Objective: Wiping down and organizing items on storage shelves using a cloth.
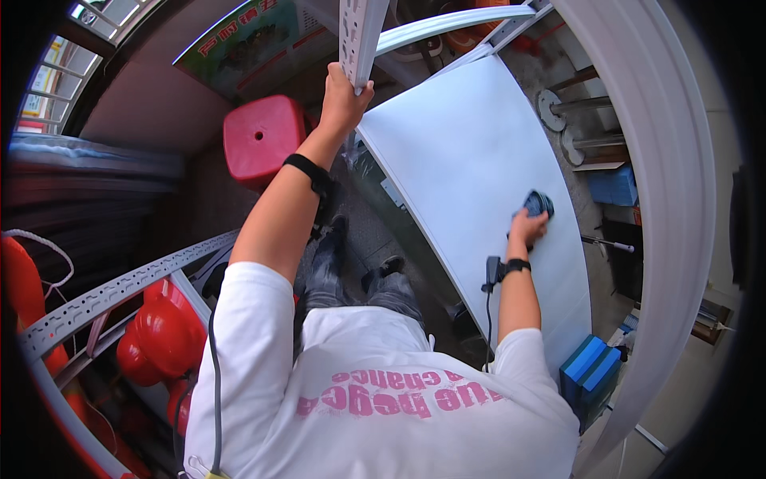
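Observation:
At the top centre my left hand [344,102] is closed around the lower end of a white slotted metal upright [358,42]. To the right, my right hand [529,227] grips a dark, bundled cloth [538,205], slightly blurred, against a broad white shelf panel [461,143]. The cloth looks dark blue with lighter stripes, and part of it is hidden by my fingers. The panel slants across the view from the upper middle to the lower right, and a black strap with a small device sits on my right wrist.
A red plastic stool [263,139] stands left of my left forearm. At the lower left is a slotted metal rack [137,278] with red rounded objects [170,329]. Blue box files [589,365] stand by the panel's lower right end. A curved white frame member [676,179] arcs down the right side.

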`<state>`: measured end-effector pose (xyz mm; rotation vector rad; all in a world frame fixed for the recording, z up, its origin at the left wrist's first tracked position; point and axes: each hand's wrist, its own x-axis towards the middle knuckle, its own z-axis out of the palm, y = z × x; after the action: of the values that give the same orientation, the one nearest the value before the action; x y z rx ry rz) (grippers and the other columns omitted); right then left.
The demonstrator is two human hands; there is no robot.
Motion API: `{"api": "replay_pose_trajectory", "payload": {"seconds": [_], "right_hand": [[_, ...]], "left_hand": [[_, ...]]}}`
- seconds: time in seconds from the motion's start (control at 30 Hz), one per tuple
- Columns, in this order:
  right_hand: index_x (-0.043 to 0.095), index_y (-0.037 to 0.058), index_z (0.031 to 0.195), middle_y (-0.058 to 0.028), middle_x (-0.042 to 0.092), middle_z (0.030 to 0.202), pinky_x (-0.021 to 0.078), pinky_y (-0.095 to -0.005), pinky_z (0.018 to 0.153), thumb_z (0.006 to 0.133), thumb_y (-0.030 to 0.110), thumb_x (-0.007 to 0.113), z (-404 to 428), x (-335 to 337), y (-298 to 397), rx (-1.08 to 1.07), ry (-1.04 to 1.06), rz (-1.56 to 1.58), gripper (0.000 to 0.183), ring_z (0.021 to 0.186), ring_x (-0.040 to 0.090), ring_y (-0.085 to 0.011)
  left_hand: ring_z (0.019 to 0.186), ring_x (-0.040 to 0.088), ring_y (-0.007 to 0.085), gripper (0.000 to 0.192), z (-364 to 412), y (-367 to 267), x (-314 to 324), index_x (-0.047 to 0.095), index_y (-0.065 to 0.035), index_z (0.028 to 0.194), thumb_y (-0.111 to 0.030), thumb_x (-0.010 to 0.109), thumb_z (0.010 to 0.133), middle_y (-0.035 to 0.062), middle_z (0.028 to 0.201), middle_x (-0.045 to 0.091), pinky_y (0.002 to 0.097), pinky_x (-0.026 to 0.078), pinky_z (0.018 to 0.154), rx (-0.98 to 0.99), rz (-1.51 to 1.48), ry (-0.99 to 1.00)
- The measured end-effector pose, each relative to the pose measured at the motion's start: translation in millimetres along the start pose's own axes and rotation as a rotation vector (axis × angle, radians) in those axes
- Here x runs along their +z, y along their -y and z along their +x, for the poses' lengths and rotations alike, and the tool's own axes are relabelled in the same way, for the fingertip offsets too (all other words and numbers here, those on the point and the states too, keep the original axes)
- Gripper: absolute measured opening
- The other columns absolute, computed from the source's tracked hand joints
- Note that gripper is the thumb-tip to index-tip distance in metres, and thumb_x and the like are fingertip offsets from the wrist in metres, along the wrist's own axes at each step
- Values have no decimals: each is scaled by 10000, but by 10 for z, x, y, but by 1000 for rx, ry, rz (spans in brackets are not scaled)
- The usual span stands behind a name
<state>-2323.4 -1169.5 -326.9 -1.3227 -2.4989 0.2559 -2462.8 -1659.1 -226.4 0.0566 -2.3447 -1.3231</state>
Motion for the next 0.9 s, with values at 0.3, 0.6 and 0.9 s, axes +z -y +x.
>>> {"api": "replay_pose_trajectory", "payload": {"seconds": [0.3, 0.6, 0.9], "right_hand": [[445, 171, 1335, -167, 489, 1207, 439, -487, 891, 762, 239, 710, -1333, 394, 2993, -1022, 218, 252, 635, 1105, 502, -365], [572, 102, 1268, -150, 564, 1141, 460, -436, 922, 734, 230, 670, 239, 825, 2939, -984, 162, 331, 557, 1063, 550, -348], [432, 130, 1421, -182, 483, 1319, 415, -449, 996, 836, 320, 631, 1024, 1144, 3230, -765, 143, 23, 646, 1207, 470, -376]], "left_hand": [[1002, 515, 465, 519, -17, -42, -70, 339, 12, 1121, -119, 726, 801, 286, 1066, 518, 496, 441, 847, -27, -17, 44], [984, 512, 428, 530, -80, 82, -86, 317, -13, 1131, -119, 734, 821, 245, 1080, 486, 445, 444, 861, 68, -114, 42], [986, 547, 427, 603, -82, 238, -35, 199, -61, 1182, -102, 706, 859, 274, 1119, 466, 427, 464, 861, 81, -126, 144]]}}
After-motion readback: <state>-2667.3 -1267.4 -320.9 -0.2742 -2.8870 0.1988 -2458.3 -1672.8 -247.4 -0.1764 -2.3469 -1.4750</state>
